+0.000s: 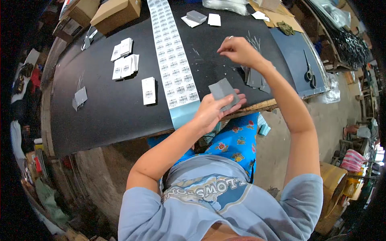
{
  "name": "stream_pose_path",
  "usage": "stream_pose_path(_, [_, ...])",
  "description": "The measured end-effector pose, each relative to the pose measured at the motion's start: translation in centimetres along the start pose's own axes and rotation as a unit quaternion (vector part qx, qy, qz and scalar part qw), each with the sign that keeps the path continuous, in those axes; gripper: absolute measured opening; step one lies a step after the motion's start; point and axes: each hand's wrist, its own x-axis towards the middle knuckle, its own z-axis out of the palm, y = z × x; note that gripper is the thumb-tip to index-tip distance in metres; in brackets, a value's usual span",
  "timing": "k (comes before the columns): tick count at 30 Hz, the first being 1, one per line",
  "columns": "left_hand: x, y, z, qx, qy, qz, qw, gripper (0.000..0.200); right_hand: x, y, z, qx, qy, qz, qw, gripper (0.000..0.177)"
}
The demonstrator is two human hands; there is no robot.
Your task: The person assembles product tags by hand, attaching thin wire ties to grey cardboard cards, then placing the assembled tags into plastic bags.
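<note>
My left hand (215, 107) grips a grey card tag (223, 93) near the front edge of the table, thumb across its face. My right hand (241, 52) is raised over the table to the right, fingertips pinched together; what they hold, if anything, is too small to make out. Beneath that hand and wrist lie grey tags with thin strings (254, 78), partly hidden by the forearm. Left of my hands a long sheet of barcode stickers (169, 52) runs away from me, its near end a bare pale-blue backing (185, 114).
Piles of white barcode tags (148, 90) lie left of the sheet. Grey tags (80, 96) sit further left. Black scissors (309, 72) rest at the right side. A cardboard box (116, 16) and more tags (196, 17) are at the back of the black table (104, 116).
</note>
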Motion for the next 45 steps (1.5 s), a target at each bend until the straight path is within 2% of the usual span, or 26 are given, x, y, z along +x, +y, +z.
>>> stream_pose_path(2, [-1.4,0.9,-0.4,0.062,0.021,-0.003,0.998,0.036,0.9,-0.1,1.8,-0.005,-0.020,0.006,1.000,0.010])
stream_pose_path(9, [-4.8,2.8,-2.0,0.076,0.050,0.027,0.996,0.037,3.8,0.6,4.3,-0.024,-0.038,0.021,0.999,0.014])
stream_pose_path(11, [-5.4,3.2,-2.7,0.072,0.064,0.035,0.995,0.036,4.3,0.7,4.8,-0.015,-0.007,0.090,0.996,0.015])
stream_pose_path(12, [-5.5,3.3,-2.9,0.069,0.066,0.037,0.995,0.036,4.7,0.7,5.0,-0.016,-0.010,0.088,0.996,0.015])
stream_pose_path(14, [-5.6,3.5,-3.3,0.059,0.074,0.049,0.994,0.037,5.7,0.6,5.3,0.054,-0.007,0.168,0.984,0.020])
stream_pose_path(18, [-5.5,3.9,-3.2,0.045,0.068,0.073,0.994,0.036,7.6,0.2,6.8,0.070,0.031,0.236,0.969,0.028])
stream_pose_path(20, [-5.6,4.2,-3.2,0.045,0.073,0.087,0.993,0.036,8.7,0.1,7.3,0.022,-0.025,0.363,0.931,0.034])
stream_pose_path(24, [-6.0,4.4,-3.7,0.037,0.083,0.092,0.992,0.035,9.7,0.9,8.0,-0.001,-0.046,0.369,0.928,0.038])
stream_pose_path(30, [-6.0,4.2,-4.5,0.047,0.095,0.083,0.991,0.033,9.0,-0.5,7.4,0.045,-0.034,0.361,0.931,0.028])
stream_pose_path(32, [-5.9,4.3,-5.0,0.047,0.090,0.114,0.988,0.034,8.7,-1.6,6.7,0.127,0.031,0.353,0.926,0.023])
stream_pose_path(33, [-5.9,4.3,-5.3,0.047,0.091,0.115,0.988,0.034,8.6,-2.0,6.3,0.127,0.031,0.352,0.927,0.023])
stream_pose_path(35, [-5.7,4.8,-5.7,-0.004,0.121,0.133,0.984,0.034,8.6,-2.6,5.0,0.166,0.095,0.269,0.944,0.022])
stream_pose_path(36, [-5.6,5.0,-5.9,-0.002,0.119,0.133,0.984,0.034,8.7,-2.9,4.5,0.166,0.097,0.268,0.944,0.022])
stream_pose_path(38, [-5.5,5.2,-6.3,0.022,0.140,0.158,0.977,0.035,8.8,-3.5,3.8,0.225,0.178,0.197,0.937,0.021])
stream_pose_path(40, [-5.3,5.2,-6.5,0.039,0.147,0.168,0.974,0.033,8.5,-5.1,2.9,0.257,0.182,0.202,0.927,0.020])
stream_pose_path(42, [-5.1,5.1,-6.7,0.101,0.171,0.200,0.960,0.029,8.4,-6.0,2.5,0.354,0.206,0.150,0.900,0.020])
stream_pose_path(45, [-4.8,5.2,-7.1,0.132,0.202,0.221,0.945,0.025,7.9,-7.5,2.1,0.391,0.214,0.139,0.884,0.019])
